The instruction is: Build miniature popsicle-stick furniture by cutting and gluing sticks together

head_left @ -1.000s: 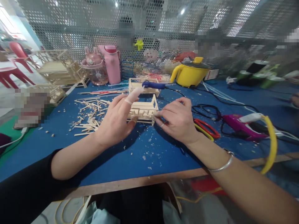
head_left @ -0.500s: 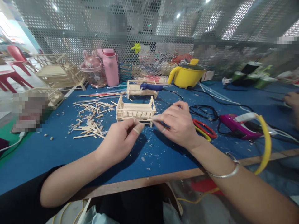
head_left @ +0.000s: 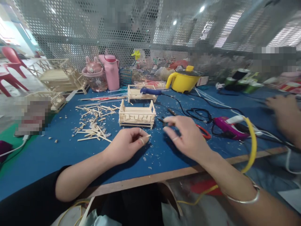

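Note:
My left hand (head_left: 127, 142) is closed in a pinch on a short wooden stick (head_left: 148, 136), whose pale tip pokes out past the thumb. Just beyond it, a small wooden frame (head_left: 136, 117) built from thin sticks stands upright on the table. My right hand (head_left: 188, 136) is open, thumb and forefinger apart, over dark-tipped pliers (head_left: 162, 120). Part of a red handle (head_left: 205, 132) shows behind that hand; the tool's middle is hidden. A blue glue gun (head_left: 150, 91) rests on a second wooden frame (head_left: 137, 95) farther back.
Loose sticks (head_left: 94, 131) and scraps lie left of the frame. Bigger stick structures (head_left: 56, 77), a pink flask (head_left: 112, 73) and a yellow pot (head_left: 184, 81) stand behind. Cables and a magenta tool (head_left: 229, 128) lie to the right, near another person's hand (head_left: 282, 110).
My right hand has left the frame's front and moved right and nearer, its fingers spreading over the pliers. My left hand has drawn back from the frame, keeping the stick pinched.

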Available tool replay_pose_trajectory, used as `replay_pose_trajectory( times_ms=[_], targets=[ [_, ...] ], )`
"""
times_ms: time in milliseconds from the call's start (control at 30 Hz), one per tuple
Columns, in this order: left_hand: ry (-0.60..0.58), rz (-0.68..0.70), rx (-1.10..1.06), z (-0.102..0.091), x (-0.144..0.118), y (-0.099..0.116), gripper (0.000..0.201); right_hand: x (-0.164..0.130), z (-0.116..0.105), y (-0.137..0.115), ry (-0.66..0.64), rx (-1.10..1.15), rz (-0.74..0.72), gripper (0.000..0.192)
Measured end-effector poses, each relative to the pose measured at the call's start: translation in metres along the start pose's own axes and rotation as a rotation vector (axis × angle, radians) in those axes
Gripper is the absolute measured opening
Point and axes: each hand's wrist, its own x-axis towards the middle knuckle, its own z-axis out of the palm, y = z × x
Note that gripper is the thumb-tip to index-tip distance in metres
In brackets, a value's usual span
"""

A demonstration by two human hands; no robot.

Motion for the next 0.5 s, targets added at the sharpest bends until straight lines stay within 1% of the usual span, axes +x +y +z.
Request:
replay_pose_trajectory(
  times_ms=[33, 67, 100, 133, 200, 267, 333, 433, 500],
  targets=[
    [0.012, -0.002, -0.032, 0.000, 0.001, 0.000, 0.021, -0.004, -0.004, 0.012, 0.003, -0.068, 0.161, 0.018],
    [0.022, 0.000, -0.068, -0.001, 0.002, 0.000, 0.019, -0.008, -0.007, 0.024, -0.031, -0.154, 0.300, 0.019],
    [0.033, -0.001, -0.107, -0.001, 0.003, 0.001, 0.018, -0.012, -0.011, 0.037, -0.105, -0.245, 0.399, 0.020],
    [0.044, -0.007, -0.150, -0.001, 0.003, 0.002, 0.016, -0.015, -0.014, 0.049, -0.210, -0.314, 0.464, 0.023],
    [0.054, -0.036, -0.232, -0.001, 0.004, 0.005, 0.017, -0.019, -0.018, 0.066, -0.415, -0.299, 0.535, 0.030],
    [0.044, -0.060, -0.303, -0.001, 0.005, 0.007, 0.021, -0.020, -0.020, 0.075, -0.504, -0.216, 0.559, 0.032],
    [0.024, -0.065, -0.368, -0.001, 0.005, 0.008, 0.028, -0.017, -0.021, 0.078, -0.512, -0.140, 0.593, 0.031],
    [0.012, -0.055, -0.433, 0.000, 0.003, 0.008, 0.039, -0.012, -0.026, 0.079, -0.510, -0.096, 0.676, 0.042],
    [0.009, -0.038, -0.478, 0.000, 0.002, 0.008, 0.044, -0.010, -0.033, 0.076, -0.491, -0.109, 0.717, 0.047]
  ],
)
